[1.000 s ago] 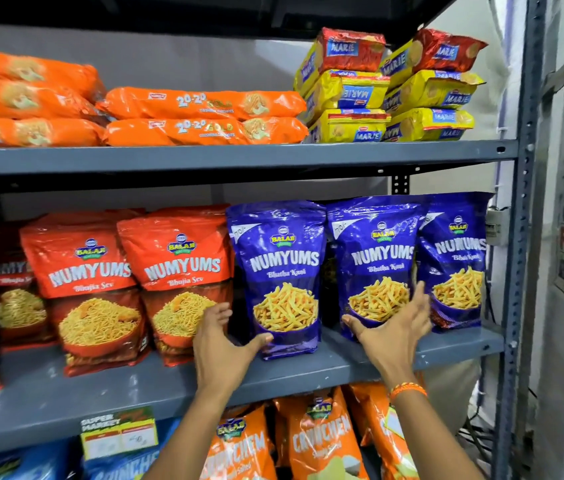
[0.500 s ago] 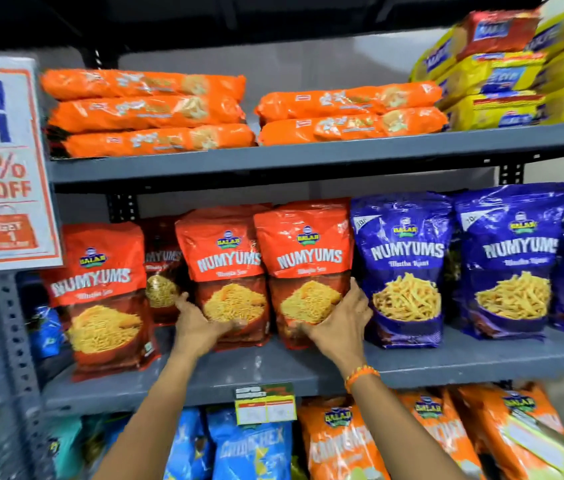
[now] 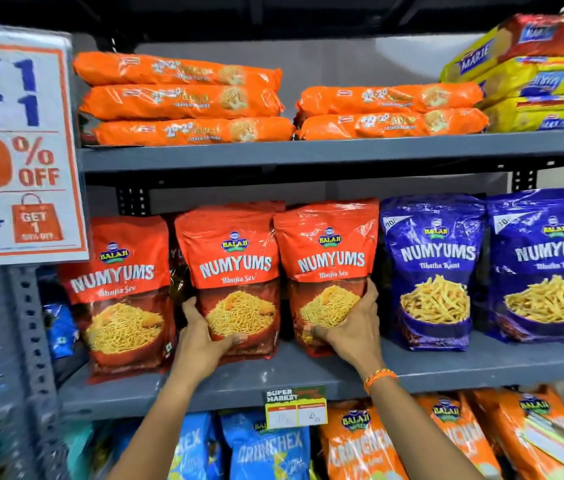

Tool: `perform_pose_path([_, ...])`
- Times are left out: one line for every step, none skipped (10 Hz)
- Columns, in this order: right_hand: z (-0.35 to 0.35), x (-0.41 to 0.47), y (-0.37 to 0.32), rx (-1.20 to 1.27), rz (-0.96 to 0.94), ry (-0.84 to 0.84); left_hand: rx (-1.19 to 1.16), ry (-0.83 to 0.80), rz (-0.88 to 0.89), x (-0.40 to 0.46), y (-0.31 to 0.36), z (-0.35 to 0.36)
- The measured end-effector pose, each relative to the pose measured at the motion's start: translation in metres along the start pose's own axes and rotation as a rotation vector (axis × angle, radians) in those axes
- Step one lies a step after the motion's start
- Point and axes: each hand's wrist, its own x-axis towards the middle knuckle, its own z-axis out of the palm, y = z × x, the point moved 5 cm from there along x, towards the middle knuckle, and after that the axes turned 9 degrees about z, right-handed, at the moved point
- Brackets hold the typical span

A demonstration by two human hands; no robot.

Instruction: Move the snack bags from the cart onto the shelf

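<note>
On the grey middle shelf (image 3: pixel 308 374) stand three orange Numyums bags and, to their right, blue Numyums bags (image 3: pixel 433 268). My left hand (image 3: pixel 204 344) grips the lower left part of the middle orange bag (image 3: pixel 235 258), thumb across its front. My right hand (image 3: pixel 351 334) holds the bottom right of the right orange bag (image 3: pixel 329 251), fingers wrapped around its right edge. Both bags stand upright, side by side. The left orange bag (image 3: pixel 121 282) stands untouched. The cart is out of view.
A promo sign (image 3: pixel 14 143) hangs on the left upright. The upper shelf (image 3: pixel 308 150) carries orange biscuit rolls (image 3: pixel 183 102) and yellow Marie packs (image 3: pixel 530 74). Blue and orange Crunchex bags (image 3: pixel 266 448) fill the shelf below, behind a price tag (image 3: pixel 296 407).
My hands left the blue bags a second ago and shifted left onto the two orange bags. My view has moved closer, and the grips are now lower on the bags.
</note>
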Motion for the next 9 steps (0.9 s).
perform_pose_path([-0.004,-0.005,0.001,0.012,-0.017,0.016,-0.009,-0.014,0.021,-0.011,0.0,-0.012])
perform_pose_path([-0.006,-0.009,0.002,0.028,-0.021,0.027,-0.013,-0.029,0.027,-0.017,-0.001,-0.013])
perform_pose_path([-0.008,-0.011,0.0,0.03,-0.018,0.025,0.002,-0.029,0.02,-0.017,0.001,-0.016])
perform_pose_path([-0.008,-0.013,-0.004,0.023,-0.011,0.012,0.003,-0.022,0.014,-0.014,0.001,-0.015])
perform_pose_path([-0.017,-0.028,-0.004,0.022,0.006,0.003,0.052,0.025,-0.033,-0.031,0.0,-0.011])
perform_pose_path([-0.039,-0.045,0.013,-0.033,0.062,-0.028,0.068,0.065,-0.078,-0.064,0.009,0.0])
perform_pose_path([-0.038,-0.054,0.016,-0.082,0.059,-0.05,0.164,0.211,-0.041,-0.079,0.015,-0.003])
perform_pose_path([-0.05,-0.053,0.016,-0.099,0.082,-0.013,0.214,0.275,0.046,-0.082,0.039,0.0])
perform_pose_path([-0.068,-0.042,-0.015,-0.116,-0.06,0.165,0.326,0.321,0.292,-0.061,0.078,0.0])
